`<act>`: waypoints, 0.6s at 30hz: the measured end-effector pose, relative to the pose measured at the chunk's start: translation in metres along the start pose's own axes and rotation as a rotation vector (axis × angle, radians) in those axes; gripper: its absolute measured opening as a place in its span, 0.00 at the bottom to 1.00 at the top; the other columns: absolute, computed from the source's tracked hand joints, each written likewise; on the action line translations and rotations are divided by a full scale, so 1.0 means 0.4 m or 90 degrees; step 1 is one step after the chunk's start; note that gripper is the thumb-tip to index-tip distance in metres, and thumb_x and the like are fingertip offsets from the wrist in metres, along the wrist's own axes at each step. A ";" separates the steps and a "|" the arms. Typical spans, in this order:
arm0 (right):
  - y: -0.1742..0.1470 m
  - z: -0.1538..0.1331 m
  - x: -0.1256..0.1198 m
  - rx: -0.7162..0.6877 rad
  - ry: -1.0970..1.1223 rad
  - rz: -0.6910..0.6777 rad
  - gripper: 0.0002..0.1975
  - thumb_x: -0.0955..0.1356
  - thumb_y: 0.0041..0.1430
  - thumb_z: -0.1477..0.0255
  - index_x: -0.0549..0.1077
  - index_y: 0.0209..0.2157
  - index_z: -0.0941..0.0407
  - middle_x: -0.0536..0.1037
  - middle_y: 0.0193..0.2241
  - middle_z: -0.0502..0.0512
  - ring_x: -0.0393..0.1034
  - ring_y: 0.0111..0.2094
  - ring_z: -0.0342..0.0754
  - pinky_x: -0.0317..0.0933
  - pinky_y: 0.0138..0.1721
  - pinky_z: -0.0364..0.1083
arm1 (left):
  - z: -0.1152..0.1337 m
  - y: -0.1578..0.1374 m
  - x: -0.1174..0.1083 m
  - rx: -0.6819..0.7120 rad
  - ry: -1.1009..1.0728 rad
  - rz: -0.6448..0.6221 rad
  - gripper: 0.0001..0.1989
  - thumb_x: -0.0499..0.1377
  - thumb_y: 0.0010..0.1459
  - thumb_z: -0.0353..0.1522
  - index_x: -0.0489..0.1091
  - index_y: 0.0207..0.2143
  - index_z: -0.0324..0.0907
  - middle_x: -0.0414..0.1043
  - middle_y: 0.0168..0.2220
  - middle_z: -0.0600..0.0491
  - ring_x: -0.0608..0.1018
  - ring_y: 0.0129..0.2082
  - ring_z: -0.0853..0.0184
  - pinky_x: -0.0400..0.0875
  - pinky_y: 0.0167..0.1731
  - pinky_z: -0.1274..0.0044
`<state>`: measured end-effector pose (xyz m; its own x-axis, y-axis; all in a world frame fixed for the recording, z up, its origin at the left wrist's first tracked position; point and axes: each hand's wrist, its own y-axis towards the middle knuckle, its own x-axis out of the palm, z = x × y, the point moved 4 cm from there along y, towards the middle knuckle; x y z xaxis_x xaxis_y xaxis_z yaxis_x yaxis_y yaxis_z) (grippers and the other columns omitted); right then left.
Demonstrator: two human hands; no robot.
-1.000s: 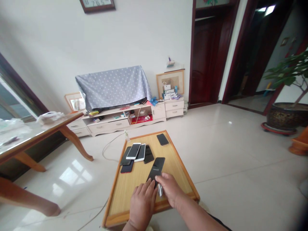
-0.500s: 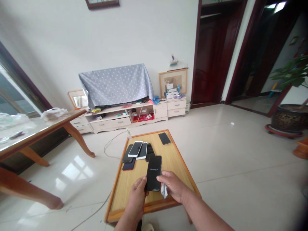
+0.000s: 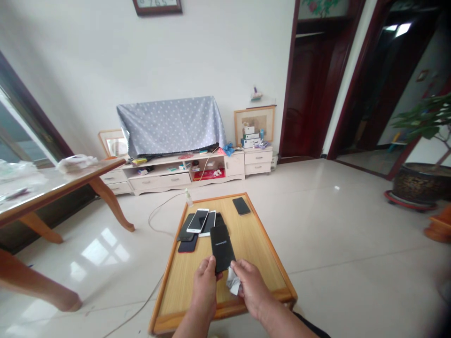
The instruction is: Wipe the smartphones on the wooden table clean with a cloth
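A black smartphone (image 3: 222,251) with "HarmonyOS" lit on its screen is held over the wooden table (image 3: 260,256). My left hand (image 3: 204,284) grips its lower left edge, thumb along the side. Pinched in my right hand (image 3: 251,284) is a crumpled pale grey cloth (image 3: 233,281), close against the phone's lower right corner. Beyond the hands lies a group of phones: two white-framed ones, the upper white phone (image 3: 198,220) overlapping the other, plus dark ones and a dark blue phone (image 3: 188,244) with a red edge. Another black phone (image 3: 241,206) rests alone at the far right.
A small clear bottle (image 3: 189,197) stands at the table's far left corner. A cable (image 3: 151,220) runs over the floor beside it. On the left is a larger table (image 3: 70,185) with plastic bags; a low white cabinet (image 3: 162,182) lines the wall.
The held phone has tilted, its top swinging left. My right hand and the cloth have shifted slightly down at its lower corner. The camera view has moved a little.
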<state>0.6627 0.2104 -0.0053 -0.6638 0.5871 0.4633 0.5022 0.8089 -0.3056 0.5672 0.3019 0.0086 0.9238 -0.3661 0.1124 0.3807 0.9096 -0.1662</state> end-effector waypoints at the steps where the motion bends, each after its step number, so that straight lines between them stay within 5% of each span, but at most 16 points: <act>1: 0.004 -0.007 -0.003 -0.004 0.013 0.011 0.22 0.74 0.49 0.53 0.64 0.27 0.55 0.66 0.20 0.45 0.59 0.20 0.39 0.47 0.19 0.38 | 0.003 0.001 0.006 0.008 0.020 -0.023 0.25 0.61 0.51 0.53 0.72 0.35 0.39 0.74 0.33 0.52 0.75 0.33 0.67 0.69 0.31 0.76; 4: 0.025 -0.030 -0.017 -0.014 0.053 0.043 0.20 0.74 0.49 0.57 0.64 0.27 0.55 0.67 0.21 0.45 0.61 0.22 0.40 0.49 0.20 0.38 | 0.019 -0.003 0.003 0.095 0.144 -0.065 0.26 0.56 0.57 0.52 0.73 0.39 0.38 0.76 0.36 0.48 0.77 0.36 0.63 0.71 0.37 0.72; 8: 0.095 -0.070 -0.049 -0.050 0.075 0.055 0.20 0.74 0.47 0.57 0.65 0.27 0.55 0.64 0.18 0.44 0.58 0.19 0.38 0.41 0.18 0.38 | 0.032 -0.033 -0.059 0.337 0.468 -0.021 0.19 0.55 0.61 0.45 0.72 0.46 0.42 0.77 0.43 0.46 0.77 0.45 0.57 0.70 0.46 0.66; 12: 0.203 -0.116 -0.094 -0.096 0.062 0.083 0.18 0.73 0.46 0.58 0.66 0.26 0.55 0.62 0.16 0.42 0.52 0.15 0.36 0.36 0.17 0.38 | 0.022 -0.061 -0.098 0.546 0.732 -0.019 0.13 0.56 0.62 0.39 0.72 0.46 0.45 0.77 0.42 0.48 0.77 0.45 0.59 0.70 0.43 0.68; 18: 0.348 -0.166 -0.146 -0.088 0.038 0.130 0.14 0.72 0.48 0.64 0.64 0.24 0.55 0.62 0.14 0.42 0.48 0.13 0.35 0.35 0.15 0.38 | -0.008 -0.040 -0.090 0.601 0.822 -0.040 0.11 0.56 0.62 0.38 0.71 0.45 0.46 0.77 0.41 0.49 0.77 0.44 0.61 0.68 0.42 0.72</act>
<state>0.8082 0.2866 -0.0196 -0.5086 0.7320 0.4533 0.6962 0.6594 -0.2836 0.5280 0.2998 0.0043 0.5098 0.1265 -0.8509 0.7091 0.4982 0.4989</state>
